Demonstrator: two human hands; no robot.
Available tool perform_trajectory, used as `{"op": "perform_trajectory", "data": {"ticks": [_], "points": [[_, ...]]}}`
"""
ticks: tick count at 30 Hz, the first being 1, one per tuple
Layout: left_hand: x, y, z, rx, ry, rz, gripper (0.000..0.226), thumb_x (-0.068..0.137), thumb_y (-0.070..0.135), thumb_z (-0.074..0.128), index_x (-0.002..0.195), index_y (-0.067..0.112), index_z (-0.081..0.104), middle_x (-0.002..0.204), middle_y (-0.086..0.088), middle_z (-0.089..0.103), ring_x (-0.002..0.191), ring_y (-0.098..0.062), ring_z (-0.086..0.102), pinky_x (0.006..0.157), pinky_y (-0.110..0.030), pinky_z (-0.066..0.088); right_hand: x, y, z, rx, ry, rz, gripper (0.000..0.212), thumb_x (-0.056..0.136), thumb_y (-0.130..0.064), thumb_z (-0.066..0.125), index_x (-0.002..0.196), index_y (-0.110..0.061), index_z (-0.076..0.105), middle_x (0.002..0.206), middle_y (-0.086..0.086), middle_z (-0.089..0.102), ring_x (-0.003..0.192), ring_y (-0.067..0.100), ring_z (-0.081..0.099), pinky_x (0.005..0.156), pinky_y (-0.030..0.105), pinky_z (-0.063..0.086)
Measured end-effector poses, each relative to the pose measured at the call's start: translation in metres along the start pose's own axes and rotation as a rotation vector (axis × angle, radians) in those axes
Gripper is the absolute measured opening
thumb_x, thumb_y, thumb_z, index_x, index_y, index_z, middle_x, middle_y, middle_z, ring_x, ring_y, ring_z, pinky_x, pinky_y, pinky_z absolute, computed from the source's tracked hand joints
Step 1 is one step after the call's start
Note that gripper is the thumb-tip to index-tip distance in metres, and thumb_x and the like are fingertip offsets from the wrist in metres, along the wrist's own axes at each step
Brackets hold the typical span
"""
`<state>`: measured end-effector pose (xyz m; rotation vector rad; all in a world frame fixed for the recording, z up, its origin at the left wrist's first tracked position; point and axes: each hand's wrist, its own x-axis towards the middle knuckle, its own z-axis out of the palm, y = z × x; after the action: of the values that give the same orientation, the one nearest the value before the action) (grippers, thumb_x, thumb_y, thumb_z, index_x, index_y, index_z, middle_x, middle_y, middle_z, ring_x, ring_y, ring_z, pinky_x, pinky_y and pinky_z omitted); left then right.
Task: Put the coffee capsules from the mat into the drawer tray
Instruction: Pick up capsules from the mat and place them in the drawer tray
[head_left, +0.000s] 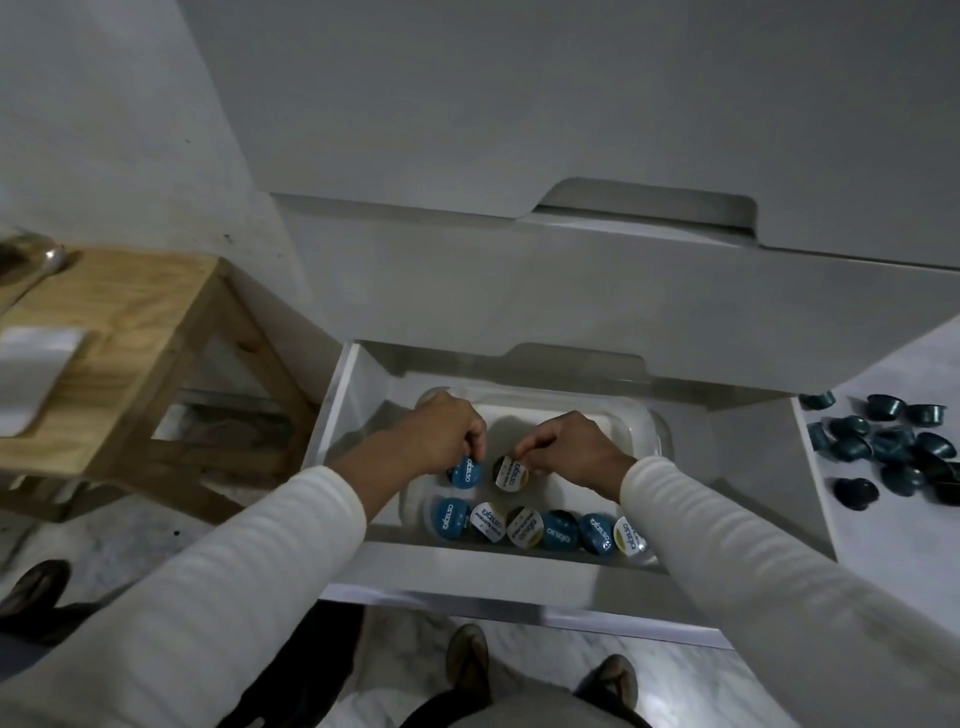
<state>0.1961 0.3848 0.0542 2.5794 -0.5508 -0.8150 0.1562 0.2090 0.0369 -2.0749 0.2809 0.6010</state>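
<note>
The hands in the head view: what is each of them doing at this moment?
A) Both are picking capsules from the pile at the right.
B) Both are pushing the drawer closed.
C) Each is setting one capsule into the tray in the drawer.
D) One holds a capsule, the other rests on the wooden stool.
C: the left hand pinches a blue-lidded capsule and the right hand a white-lidded capsule, both inside the tray.

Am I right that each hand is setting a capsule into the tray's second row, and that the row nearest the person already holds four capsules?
Not quite: the head view shows six capsules in the near row, not four. The left hand and right hand are indeed each placing a capsule in the tray.
</note>
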Motion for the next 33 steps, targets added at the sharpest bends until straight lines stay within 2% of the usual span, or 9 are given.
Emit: {"op": "perform_trajectory", "data": {"ticks": [3,11,13,17,20,24,26,30,33], "points": [[-0.003,0.001,-0.001,0.025,0.013,0.009,0.024,0.084,-0.002,0.055,0.086,0.013,0.074,0.095,-0.003,0.069,0.091,-0.012,0.063,0.077,-0.017,0.045,0.001,-0.001,0.004,0.004,-0.004,-0.002,0.014,0.076,0.001,0.067,0.082,-0.009,0.074,0.082,0.009,0.07,0.071,0.016,0.061,0.075,0.025,0.055],[-0.014,0.008,-0.003,0.104,0.006,0.025,0.026,0.088,-0.001,0.053,0.096,0.014,0.072,0.113,-0.006,0.062,0.088,-0.011,0.057,0.081,-0.017,0.044,-0.001,-0.003,0.01,-0.004,-0.034,-0.015,0.016,0.075,0.0,0.069,0.079,-0.014,0.075,0.09,0.009,0.072,0.078,0.016,0.063,0.081,0.028,0.055],[-0.015,0.007,-0.003,0.108,0.009,0.02,0.026,0.088,-0.001,0.053,0.097,0.014,0.072,0.113,-0.006,0.062,0.092,-0.012,0.059,0.082,-0.018,0.045,-0.002,-0.004,0.011,-0.002,-0.044,-0.024,0.019,0.075,0.001,0.069,0.073,-0.018,0.073,0.088,0.008,0.071,0.076,0.016,0.063,0.081,0.028,0.056],[-0.018,0.006,-0.002,0.097,0.025,0.008,0.021,0.088,0.003,0.055,0.098,0.014,0.07,0.113,-0.006,0.06,0.085,-0.012,0.055,0.079,-0.019,0.045,-0.004,-0.002,0.01,-0.003,-0.083,-0.047,0.02,0.077,0.002,0.068,0.073,-0.018,0.067,0.083,0.005,0.068,0.075,0.017,0.064,0.078,0.029,0.057],[-0.02,0.004,0.0,0.075,0.044,-0.012,0.019,0.09,0.009,0.055,0.103,0.016,0.067,0.115,-0.006,0.06,0.093,-0.015,0.058,0.079,-0.02,0.043,-0.007,-0.002,0.01,-0.062,-0.072,-0.073,0.013,0.079,-0.006,0.068,0.087,-0.016,0.065,0.092,0.004,0.066,0.087,0.02,0.063,0.085,0.036,0.055],[-0.029,0.01,0.001,0.09,0.119,-0.02,0.026,0.095,0.018,0.046,0.115,0.018,0.062,0.12,-0.008,0.058,0.101,-0.02,0.058,0.087,-0.027,0.048,-0.015,-0.008,0.011,-0.306,0.017,-0.169,0.03,0.088,-0.023,0.057,0.117,-0.015,0.059,0.118,0.004,0.062,0.104,0.017,0.056,0.085,0.023,0.042],[-0.034,0.016,0.004,0.136,0.173,-0.012,0.03,0.096,0.016,0.043,0.123,0.016,0.056,0.124,-0.009,0.056,0.105,-0.021,0.056,0.088,-0.029,0.049,-0.021,-0.011,0.012,-0.4,0.085,-0.221,0.036,0.092,-0.025,0.051,0.126,-0.013,0.052,0.129,0.007,0.057,0.113,0.02,0.053,0.091,0.023,0.039],[-0.043,0.031,0.014,0.147,0.354,-0.036,0.04,0.094,0.011,0.044,0.134,0.012,0.041,0.132,-0.009,0.049,0.116,-0.021,0.051,0.095,-0.031,0.047,-0.041,-0.014,0.014,-0.544,0.236,-0.322,0.045,0.095,-0.027,0.043,0.137,-0.01,0.039,0.142,0.01,0.043,0.13,0.022,0.04,0.107,0.029,0.031],[-0.053,0.049,0.024,0.116,0.528,-0.042,0.047,0.096,0.016,0.042,0.14,0.01,0.03,0.142,-0.008,0.04,0.13,-0.018,0.038,0.106,-0.026,0.034,-0.058,-0.01,0.015,-0.627,0.391,-0.398,0.051,0.095,-0.029,0.043,0.141,-0.008,0.032,0.148,0.011,0.036,0.138,0.022,0.029,0.112,0.025,0.018]]}}
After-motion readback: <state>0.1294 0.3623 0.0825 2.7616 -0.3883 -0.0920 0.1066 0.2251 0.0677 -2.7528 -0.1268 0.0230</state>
